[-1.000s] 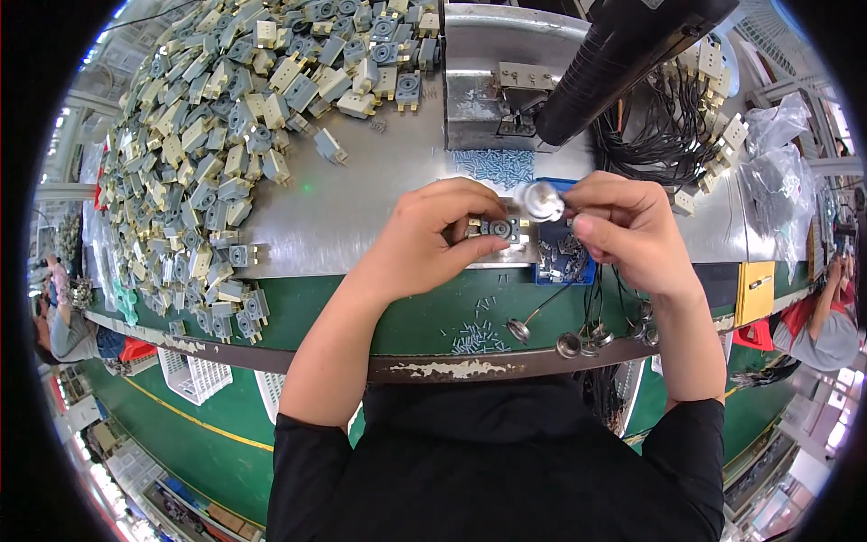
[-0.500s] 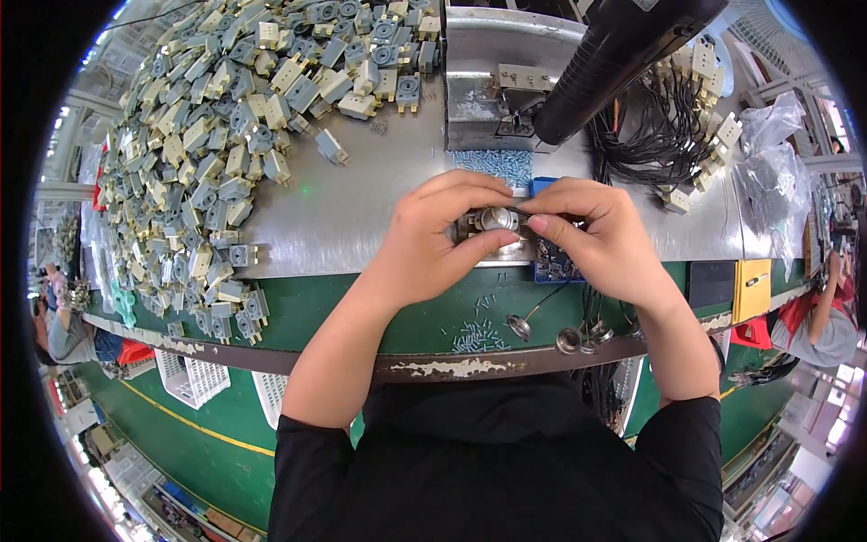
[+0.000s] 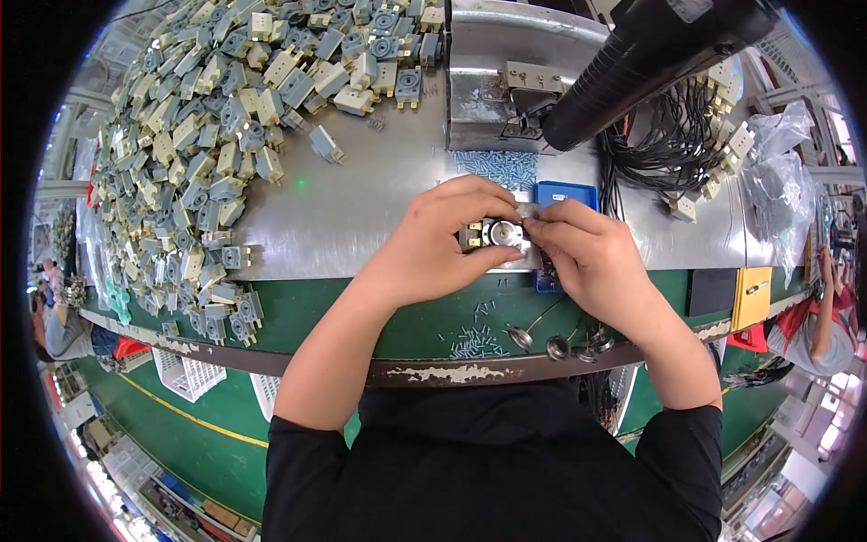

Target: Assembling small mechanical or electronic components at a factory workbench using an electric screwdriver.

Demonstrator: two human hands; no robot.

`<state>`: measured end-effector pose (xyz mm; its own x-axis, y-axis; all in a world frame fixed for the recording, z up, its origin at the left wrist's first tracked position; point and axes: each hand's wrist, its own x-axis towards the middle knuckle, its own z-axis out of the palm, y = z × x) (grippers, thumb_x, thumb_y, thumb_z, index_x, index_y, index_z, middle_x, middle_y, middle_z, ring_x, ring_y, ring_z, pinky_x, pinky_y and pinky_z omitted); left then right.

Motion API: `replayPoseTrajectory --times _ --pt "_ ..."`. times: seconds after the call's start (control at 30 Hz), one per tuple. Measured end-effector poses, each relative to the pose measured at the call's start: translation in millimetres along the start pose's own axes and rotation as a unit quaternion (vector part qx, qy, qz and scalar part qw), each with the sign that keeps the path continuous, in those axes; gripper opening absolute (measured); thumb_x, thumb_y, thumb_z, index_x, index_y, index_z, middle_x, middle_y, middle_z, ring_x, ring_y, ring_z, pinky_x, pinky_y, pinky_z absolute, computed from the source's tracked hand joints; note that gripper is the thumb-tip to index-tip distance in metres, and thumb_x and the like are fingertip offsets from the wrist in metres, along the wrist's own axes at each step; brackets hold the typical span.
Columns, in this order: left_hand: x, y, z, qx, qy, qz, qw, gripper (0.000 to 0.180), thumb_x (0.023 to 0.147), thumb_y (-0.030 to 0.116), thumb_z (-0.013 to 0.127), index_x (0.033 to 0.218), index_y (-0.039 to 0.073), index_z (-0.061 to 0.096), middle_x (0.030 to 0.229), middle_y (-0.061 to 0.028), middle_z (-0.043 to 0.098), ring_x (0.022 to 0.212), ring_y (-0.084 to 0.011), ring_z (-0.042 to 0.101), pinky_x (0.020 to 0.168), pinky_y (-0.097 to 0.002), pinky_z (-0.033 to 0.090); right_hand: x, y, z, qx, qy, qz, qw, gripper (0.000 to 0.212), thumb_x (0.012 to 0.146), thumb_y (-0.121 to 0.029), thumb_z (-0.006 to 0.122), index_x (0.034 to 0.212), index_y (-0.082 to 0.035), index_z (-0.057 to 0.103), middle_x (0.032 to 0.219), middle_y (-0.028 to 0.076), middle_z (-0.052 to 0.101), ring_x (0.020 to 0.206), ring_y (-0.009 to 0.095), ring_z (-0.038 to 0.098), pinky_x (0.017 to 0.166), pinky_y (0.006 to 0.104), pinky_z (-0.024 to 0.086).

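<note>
A small electrical unit (image 3: pixel 503 234) with a round metal disc on top and pale terminals at its left end lies between my hands, over the near edge of the metal plate. My left hand (image 3: pixel 447 237) is closed round it, fingers along the far side and thumb on the near side. My right hand (image 3: pixel 585 248) has its thumb and fingers pinched together at the unit's right edge. Whatever is in that pinch is hidden by the fingertips. Just beyond my fingers lies a heap of small bluish screws (image 3: pixel 497 167). A blue tray (image 3: pixel 567 192) sits behind my right hand, partly covered.
Many grey-and-cream switch units (image 3: pixel 217 135) are piled on the left. A black cylindrical tool (image 3: pixel 632 77) slants above the metal fixture (image 3: pixel 488 81). Black wires (image 3: pixel 664 135) with cream blocks lie right. Loose screws (image 3: pixel 474 343) and metal cups (image 3: pixel 558 348) are at the front edge.
The shiny domed top seen between my fingers before now appears as a flatter disc with a dark centre. My right hand has shifted slightly down, showing more of the blue tray.
</note>
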<state>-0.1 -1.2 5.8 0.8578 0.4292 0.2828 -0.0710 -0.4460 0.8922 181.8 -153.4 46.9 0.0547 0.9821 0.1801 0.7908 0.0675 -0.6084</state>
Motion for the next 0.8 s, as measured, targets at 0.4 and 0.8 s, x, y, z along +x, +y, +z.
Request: replayPoseTrajectory --times 0.4,0.8 --pt "2 -7 -3 -0.039 -0.017 -0.001 0.999 0.033 0.074 0.003 0.090 0.104 -0.001 0.076 0.110 -0.0151 0.076 0.113 -0.0326 0.074 0.099 -0.0422 0.059 43 38 -31 0.042 -0.134 -0.124 0.982 0.031 0.078 0.010 0.073 0.107 0.000 0.080 0.099 0.015 0.071 0.090 0.034 0.070 0.080 0.0414 0.057" --pt "-1 -11 -2 -0.046 -0.001 0.012 0.999 0.035 0.073 0.004 0.090 0.104 0.000 0.074 0.110 -0.0137 0.075 0.105 -0.0321 0.073 0.092 -0.0407 0.058 37 9 -22 0.072 -0.047 0.006 0.996 0.027 0.081 0.010 0.072 0.104 -0.001 0.080 0.099 0.014 0.074 0.090 0.029 0.073 0.079 0.0356 0.058"
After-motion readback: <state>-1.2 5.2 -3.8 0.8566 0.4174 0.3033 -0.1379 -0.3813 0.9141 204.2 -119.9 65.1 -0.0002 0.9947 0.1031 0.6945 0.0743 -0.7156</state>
